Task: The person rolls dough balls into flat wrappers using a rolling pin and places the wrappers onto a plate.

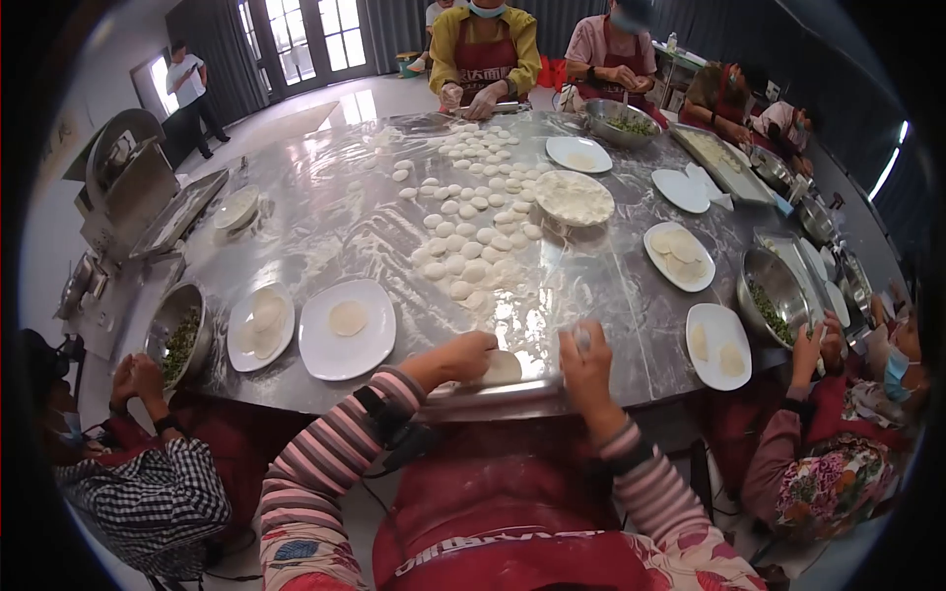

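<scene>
At the table's front edge, the curled fingers of my left hand [455, 361] hold the rim of a flat round dough wrapper [505, 367]. My right hand [588, 372] is closed in a fist just to the right of it. A pale rounded end, apparently of a rolling pin [582, 340], pokes out of that fist; the rest is hidden. Beyond my hands, many small flattened dough pieces [473, 249] lie on the floured metal table [601, 295]. To the left of my left hand, a white square plate [317, 356] carries one round wrapper [348, 318].
A shallow container of flour [574, 199] stands mid-table. An oval plate with wrappers [239, 340] and a bowl of green filling [200, 335] sit left; more plates [705, 369] and a filling bowl [783, 271] sit right. Co-workers [485, 59] surround the table.
</scene>
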A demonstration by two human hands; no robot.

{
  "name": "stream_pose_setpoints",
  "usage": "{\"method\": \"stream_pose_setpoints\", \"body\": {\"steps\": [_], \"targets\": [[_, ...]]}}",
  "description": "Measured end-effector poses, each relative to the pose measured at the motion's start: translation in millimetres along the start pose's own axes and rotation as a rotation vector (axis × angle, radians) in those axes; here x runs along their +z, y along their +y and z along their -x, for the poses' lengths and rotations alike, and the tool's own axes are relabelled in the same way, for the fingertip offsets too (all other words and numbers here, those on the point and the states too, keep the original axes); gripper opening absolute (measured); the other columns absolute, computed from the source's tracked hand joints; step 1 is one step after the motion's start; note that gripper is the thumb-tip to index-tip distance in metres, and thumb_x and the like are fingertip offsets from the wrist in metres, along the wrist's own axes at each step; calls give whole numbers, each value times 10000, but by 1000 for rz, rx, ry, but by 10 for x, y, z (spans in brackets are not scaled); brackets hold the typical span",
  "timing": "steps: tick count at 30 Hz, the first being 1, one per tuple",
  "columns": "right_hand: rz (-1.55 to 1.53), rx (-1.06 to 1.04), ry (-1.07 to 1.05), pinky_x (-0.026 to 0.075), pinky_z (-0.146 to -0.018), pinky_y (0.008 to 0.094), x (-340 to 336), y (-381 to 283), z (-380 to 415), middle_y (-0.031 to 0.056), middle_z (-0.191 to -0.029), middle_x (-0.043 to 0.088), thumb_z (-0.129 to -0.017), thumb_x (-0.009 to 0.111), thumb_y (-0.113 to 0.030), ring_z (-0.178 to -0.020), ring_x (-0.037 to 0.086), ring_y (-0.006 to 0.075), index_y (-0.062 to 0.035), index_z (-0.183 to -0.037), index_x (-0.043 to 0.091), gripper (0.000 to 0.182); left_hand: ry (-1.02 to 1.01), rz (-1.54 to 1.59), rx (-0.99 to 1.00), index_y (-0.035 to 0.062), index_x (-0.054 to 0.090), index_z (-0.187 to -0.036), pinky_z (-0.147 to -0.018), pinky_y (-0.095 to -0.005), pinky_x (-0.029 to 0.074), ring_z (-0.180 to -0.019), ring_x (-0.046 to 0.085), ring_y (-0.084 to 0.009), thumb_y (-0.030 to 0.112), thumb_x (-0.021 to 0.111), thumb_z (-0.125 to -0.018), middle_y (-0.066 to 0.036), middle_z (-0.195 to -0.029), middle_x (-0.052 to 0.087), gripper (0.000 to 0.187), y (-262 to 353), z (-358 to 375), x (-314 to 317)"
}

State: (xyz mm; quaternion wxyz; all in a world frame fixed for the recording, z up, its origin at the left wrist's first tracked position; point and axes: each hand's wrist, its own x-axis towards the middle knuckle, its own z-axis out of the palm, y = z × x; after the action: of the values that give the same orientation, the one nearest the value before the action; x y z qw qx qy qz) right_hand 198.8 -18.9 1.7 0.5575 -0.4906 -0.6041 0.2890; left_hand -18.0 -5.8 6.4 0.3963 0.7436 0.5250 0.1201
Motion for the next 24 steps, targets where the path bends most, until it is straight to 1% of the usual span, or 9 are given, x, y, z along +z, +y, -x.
{"method": "stream_pose_setpoints", "body": {"steps": [4, 5, 6, 10, 14, 15, 17, 19, 24], "targets": [[129, -295, 40, 417, -505, 400, 376, 0, -504, 193, -640, 539, -809, 593, -88, -533, 552, 327, -25, -847, 501, 118, 121, -44, -42, -63, 638, -850, -719, -432, 471, -825, 620, -380, 363, 629, -789, -266, -828, 628, 430, 65, 2, 69], [70, -277, 36, 419, -509, 401, 391, 22, -514, 189, -641, 537, -805, 589, -79, -537, 550, 326, -25, -845, 498, 113, 106, -134, 151, -71, 634, -844, -719, -433, 469, -814, 621, -376, 393, 653, -761, -273, -824, 626, 472, 127, 94, -3], [21, -258, 36, 422, -514, 402, 341, 96, -432, 184, -641, 534, -802, 585, -70, -540, 548, 324, -25, -842, 494, 109, 195, 60, -41, -54, 639, -844, -713, -431, 467, -792, 618, -370, 396, 661, -749, -252, -807, 629, 460, 47, 44, 75], [-101, -6, -45, 374, -415, 287, -24, 30, 25, 45, -571, 494, -823, 570, -21, -458, 478, 112, -42, -830, 477, 95, 381, -4, 101, 1, 588, -861, -659, -387, 463, -698, 596, -271, 195, 574, -783, -178, -763, 613, 210, -52, 213, 178], [-204, 14, -47, 329, -392, 232, -92, -107, 213, -6, -568, 474, -830, 576, -11, -462, 443, 43, -50, -831, 475, 108, 531, 166, -28, 13, 583, -868, -658, -335, 471, -768, 581, -187, 143, 565, -794, -113, -774, 601, 151, -239, 559, -295], [-221, -4, -44, 323, -394, 230, -85, -126, 218, -10, -563, 462, -827, 581, -7, -464, 436, 42, -50, -829, 474, 115, 628, 157, -7, 22, 594, -853, -702, -373, 471, -777, 603, -277, 127, 580, -736, -168, -788, 613, 158, -370, 678, -505], [-198, -35, -27, 312, -404, 223, -94, -9, 205, -21, -553, 434, -822, 592, 0, -471, 412, 33, -49, -825, 472, 130, 617, 158, -231, 23, 602, -868, -721, -380, 472, -822, 606, -281, 113, 602, -726, -187, -864, 621, 168, -637, 920, -986], [-202, -41, -19, 310, -405, 224, -88, 42, 190, -23, -551, 430, -821, 594, -1, -472, 409, 33, -50, -825, 471, 132, 944, -505, -299, 9, 596, -905, -743, -433, 462, -872, 587, -376, 86, 550, -745, -215, -919, 617, 183, -695, 1100, -1143], [-185, -72, -6, 307, -400, 239, -66, 21, 153, -14, -536, 417, -811, 610, -6, -464, 398, 39, -56, -819, 478, 141, 553, -217, 20, 62, 619, -891, -764, -406, 449, -903, 573, -355, 102, 559, -752, -191, -924, 601, 156, -493, 313, -826]]}}
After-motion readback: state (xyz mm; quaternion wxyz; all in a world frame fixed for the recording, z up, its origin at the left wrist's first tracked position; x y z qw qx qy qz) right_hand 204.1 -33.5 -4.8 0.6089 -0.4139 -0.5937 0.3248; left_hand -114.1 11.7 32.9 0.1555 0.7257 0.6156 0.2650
